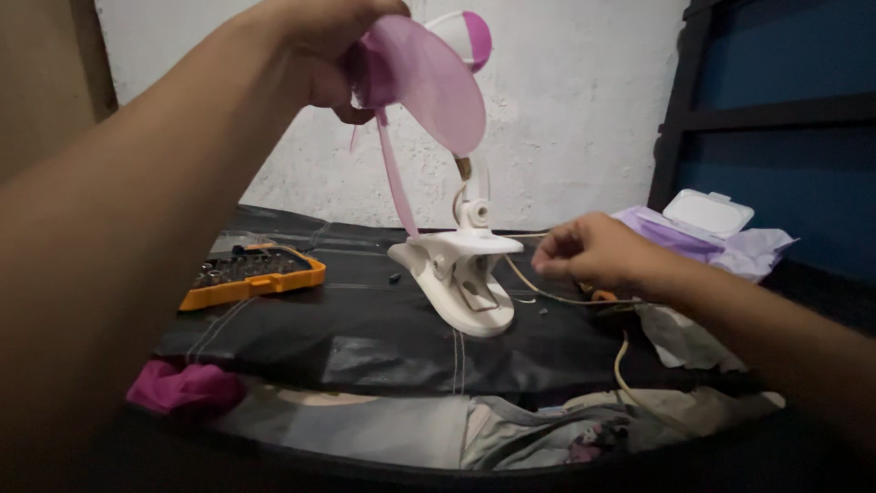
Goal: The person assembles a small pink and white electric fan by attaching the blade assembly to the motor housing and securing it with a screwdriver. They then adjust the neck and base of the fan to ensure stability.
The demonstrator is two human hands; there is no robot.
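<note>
Pink fan blades (429, 78) sit high in the view, gripped at the hub by the left hand (324, 50), whose forearm rises steeply from the lower left corner and fills that side of the picture. Its fingers are curled shut around the hub, with one broad blade spreading to the right of the knuckles and a thin one hanging down toward the white clip base (461, 274). Nearest the camera lies a jumble of cloth, with a crumpled pink rag (182, 383) at the left edge of the black cover (365, 338) spread over the table. The right hand (589, 251) reaches in from the lower right, forearm low and level, fingers pinched loosely together just right of the clip base; whether it has anything between them I cannot tell. A thin cream cord (566, 297) runs under that hand. Further left sits an orange tray of screwdriver bits (251, 274). Behind the right hand rests a purple wipes pack (684, 224), lid open, near the white wall (566, 110).
</note>
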